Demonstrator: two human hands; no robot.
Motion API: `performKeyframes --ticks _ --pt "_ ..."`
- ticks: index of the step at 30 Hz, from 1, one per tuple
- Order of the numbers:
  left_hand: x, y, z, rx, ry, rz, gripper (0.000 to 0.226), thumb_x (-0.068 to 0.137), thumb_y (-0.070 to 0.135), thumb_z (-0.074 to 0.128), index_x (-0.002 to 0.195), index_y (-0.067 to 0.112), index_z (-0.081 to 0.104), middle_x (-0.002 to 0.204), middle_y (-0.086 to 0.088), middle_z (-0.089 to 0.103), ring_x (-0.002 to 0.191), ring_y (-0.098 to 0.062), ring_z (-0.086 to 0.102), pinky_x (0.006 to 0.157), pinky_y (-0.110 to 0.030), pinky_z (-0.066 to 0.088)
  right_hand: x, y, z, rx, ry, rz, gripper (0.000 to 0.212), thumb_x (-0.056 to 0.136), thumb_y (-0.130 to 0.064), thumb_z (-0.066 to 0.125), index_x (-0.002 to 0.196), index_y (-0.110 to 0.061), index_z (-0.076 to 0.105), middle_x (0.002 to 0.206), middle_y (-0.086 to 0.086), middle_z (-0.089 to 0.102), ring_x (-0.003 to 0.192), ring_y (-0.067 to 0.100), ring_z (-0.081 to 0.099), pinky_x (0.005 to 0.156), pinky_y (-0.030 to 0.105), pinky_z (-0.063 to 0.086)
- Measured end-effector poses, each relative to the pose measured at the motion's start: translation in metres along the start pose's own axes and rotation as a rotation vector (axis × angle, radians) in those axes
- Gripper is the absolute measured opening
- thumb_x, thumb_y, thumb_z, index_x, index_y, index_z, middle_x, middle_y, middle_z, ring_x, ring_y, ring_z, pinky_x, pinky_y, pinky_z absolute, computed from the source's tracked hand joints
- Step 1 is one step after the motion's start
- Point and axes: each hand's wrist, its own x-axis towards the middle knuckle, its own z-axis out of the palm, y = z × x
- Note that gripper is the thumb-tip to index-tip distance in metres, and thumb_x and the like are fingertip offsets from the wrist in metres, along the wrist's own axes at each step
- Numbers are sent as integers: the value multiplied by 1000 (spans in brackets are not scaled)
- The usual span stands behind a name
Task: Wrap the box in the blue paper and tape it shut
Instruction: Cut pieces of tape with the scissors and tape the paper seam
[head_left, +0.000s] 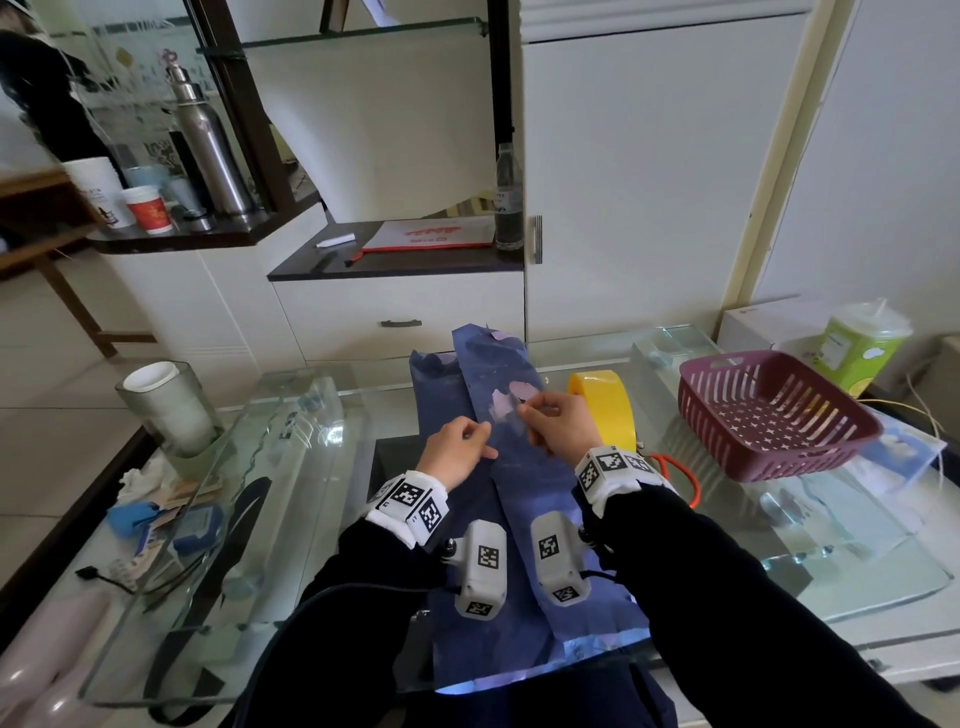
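Working the overlapped seam, a person's right hand (556, 422) pinches the top flap of the blue paper (519, 493), which runs down the middle of the glass table (311, 441) from far edge to near edge, the box hidden beneath. The left hand (457, 453) rests on it, fingers curled; whether they grip is unclear. Thin and crease-prone, the paper likely tears easily and is best held by its flap edges.

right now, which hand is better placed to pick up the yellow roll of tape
Right. The yellow roll of tape stands just past the right hand, on that side of the blue wrapping paper; the left hand would have to cross over it.
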Motion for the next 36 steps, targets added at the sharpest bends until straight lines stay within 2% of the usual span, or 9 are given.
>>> performKeyframes --ticks 2,4,6,13,20,25,28,31,36 --pt "1 1 1 17 -27 15 22 99 28 38 94 15 55 100 -8 74 103 -27 61 91 -34 47 0 3 -1 78 -1 16 24 93 -10 56 69 -14 53 45 -3 58 31 3 46 36 17 38" --pt "2 4 1 8 -52 13 25 101 27 34 95 14 55 104 -9 73 84 -22 60 68 -25 46 0 4 -1 145 6 12 23 93 -8 55 70 -14 54 58 1 64 37 2 55 39 17 44" --pt "1 7 -1 -16 -65 -18 29 102 30 30 96 14 54 107 -10 71 72 -15 55 56 -20 38 -1 5 0 159 6 -6 21 92 -6 56 73 -14 56 68 3 65 46 1 60 44 16 48" --pt "1 13 -9 -140 -162 -140 48 101 43 26 103 8 57 108 -16 69 86 -24 61 65 -24 47 -5 14 10 30 -11 -80 21 84 -5 66 73 -22 60 89 17 69 75 19 63 58 23 53" --pt "2 4 -6 -149 -145 -97 19 100 27 40 100 10 49 112 -17 68 70 -12 60 60 -22 45 -5 20 14 -35 -63 -112 17 82 2 65 97 -5 63 92 10 68 83 16 64 73 18 52" --pt "5 3 -3 -126 -31 -58 21 100 24 39 80 19 41 95 -14 71 65 -20 63 57 -27 50 0 17 20 -25 -11 -4 31 84 1 51 112 -11 58 90 14 68 88 35 66 82 44 56" --pt "5 1 -1 -156 -23 -57 22 101 23 37 80 19 36 95 -14 71 62 -19 62 53 -26 48 4 17 18 -45 10 61 36 88 -2 49 123 -8 53 102 17 67 87 31 65 80 43 57" --pt "4 0 0 -176 -17 -46 22 101 23 37 79 20 36 99 -17 71 60 -18 62 48 -24 47 4 15 17 46 -13 123 38 90 -2 51 128 -2 48 96 19 63 75 23 62 65 31 56" --pt "-1 5 4 -175 -24 -35 22 101 24 38 79 20 38 97 -16 72 60 -19 63 48 -24 47 4 11 15 -1 -47 230 47 90 -9 58 133 -3 41 91 18 61 67 21 57 57 25 50"
